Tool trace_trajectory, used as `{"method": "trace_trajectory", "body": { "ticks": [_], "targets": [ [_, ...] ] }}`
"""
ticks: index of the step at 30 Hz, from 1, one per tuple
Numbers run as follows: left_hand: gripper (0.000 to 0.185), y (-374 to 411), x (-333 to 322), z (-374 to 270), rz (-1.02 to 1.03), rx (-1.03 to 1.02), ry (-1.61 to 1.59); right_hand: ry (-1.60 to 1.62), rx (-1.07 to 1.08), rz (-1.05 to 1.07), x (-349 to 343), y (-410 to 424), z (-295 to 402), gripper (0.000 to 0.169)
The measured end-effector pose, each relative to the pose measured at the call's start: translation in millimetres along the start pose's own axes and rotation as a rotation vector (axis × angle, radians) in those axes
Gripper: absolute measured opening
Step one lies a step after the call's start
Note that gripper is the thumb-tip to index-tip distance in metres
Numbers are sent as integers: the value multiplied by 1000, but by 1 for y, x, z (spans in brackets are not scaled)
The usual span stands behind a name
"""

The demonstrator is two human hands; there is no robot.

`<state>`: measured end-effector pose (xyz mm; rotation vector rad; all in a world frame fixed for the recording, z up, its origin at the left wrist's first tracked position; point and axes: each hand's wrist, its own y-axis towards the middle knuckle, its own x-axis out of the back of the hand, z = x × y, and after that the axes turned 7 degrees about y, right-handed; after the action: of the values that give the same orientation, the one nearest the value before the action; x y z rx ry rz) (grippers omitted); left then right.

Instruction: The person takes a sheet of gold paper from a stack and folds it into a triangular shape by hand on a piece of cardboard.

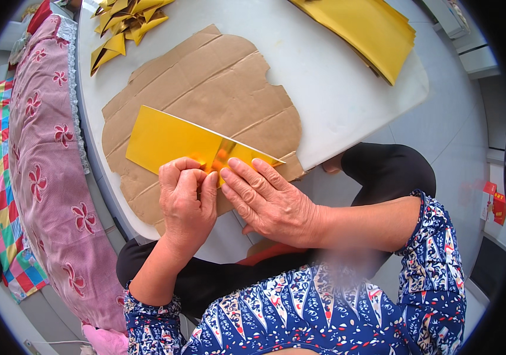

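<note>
A sheet of shiny gold foil paper (168, 137) lies slantwise on a flat piece of brown cardboard (217, 80). Its right end tapers to a point, and a crease or reflection crosses it near my fingers. My left hand (187, 195) is at the sheet's near edge with curled fingers, thumb and forefinger pinching the paper there. My right hand (270, 199) rests flat over the sheet's right part, its fingers extended and held close together. Both hands hide the near edge of the paper.
A white table (333, 111) carries the cardboard. Folded gold paper pieces (124, 22) are heaped at its far left, and a stack of gold sheets (368, 35) lies far right. A pink patterned cloth (49, 146) covers something along the left. My black-trousered knee (390, 173) is beside the table's right corner.
</note>
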<state>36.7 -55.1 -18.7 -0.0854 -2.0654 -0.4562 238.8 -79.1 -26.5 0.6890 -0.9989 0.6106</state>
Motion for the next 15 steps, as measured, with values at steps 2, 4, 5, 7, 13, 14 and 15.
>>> {"method": "trace_trajectory", "body": {
  "ticks": [2,4,5,7,13,14,15],
  "targets": [
    [15,0,0,-1,1,12,-2,-10,-1,0,1,1,1,84],
    [15,0,0,-1,4,23,-3,-5,-10,4,0,1,2,78],
    [15,0,0,-1,7,30,-3,-2,-15,5,-1,1,3,75],
    [15,1,1,-1,11,38,-3,-2,-19,-10,-2,2,4,67],
    [14,1,3,-2,12,48,-5,-29,-28,-21,-9,2,7,81],
    [14,1,3,-1,11,41,-1,-35,-30,-20,-10,2,7,81],
    [14,1,2,-1,9,37,3,-19,-31,-32,-9,3,8,70]
  ]
}}
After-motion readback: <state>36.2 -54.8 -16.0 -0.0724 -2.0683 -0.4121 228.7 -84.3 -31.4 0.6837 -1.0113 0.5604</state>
